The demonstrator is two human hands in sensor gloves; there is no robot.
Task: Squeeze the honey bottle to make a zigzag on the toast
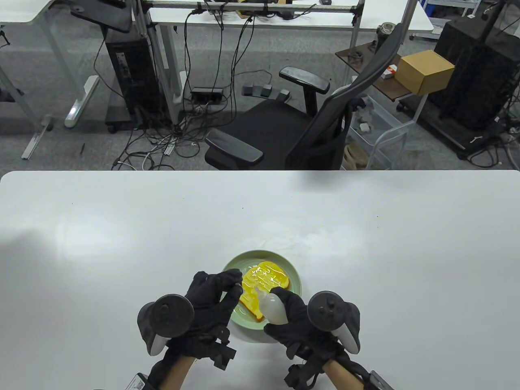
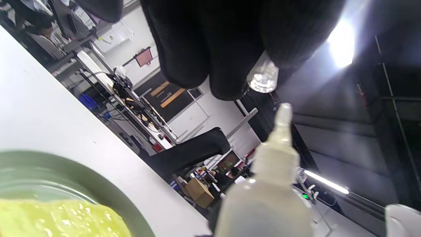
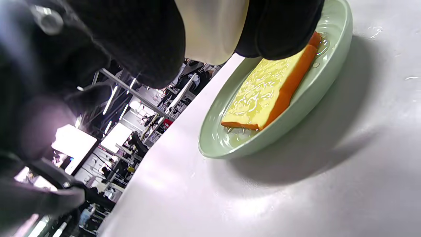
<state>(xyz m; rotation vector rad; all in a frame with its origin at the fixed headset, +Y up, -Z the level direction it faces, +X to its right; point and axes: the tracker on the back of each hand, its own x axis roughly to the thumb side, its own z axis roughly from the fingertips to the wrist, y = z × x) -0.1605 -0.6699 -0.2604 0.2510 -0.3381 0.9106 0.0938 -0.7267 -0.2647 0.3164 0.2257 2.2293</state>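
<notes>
A slice of toast (image 1: 266,278) glossy with honey lies on a pale green plate (image 1: 297,280) near the table's front edge. My right hand (image 1: 277,310) grips the translucent honey bottle (image 1: 271,308) over the near side of the plate, its nozzle (image 2: 283,120) pointing toward my left hand. My left hand (image 1: 235,287) pinches a small clear cap (image 2: 263,77) just off the nozzle tip, apart from it. The right wrist view shows the bottle (image 3: 213,29) between my gloved fingers above the toast (image 3: 260,95) and plate (image 3: 342,39).
The white table (image 1: 122,243) spreads wide to the left, right and beyond the plate. A black office chair (image 1: 292,134) stands past the far edge. Honey has pooled in the plate (image 3: 236,138) beside the toast.
</notes>
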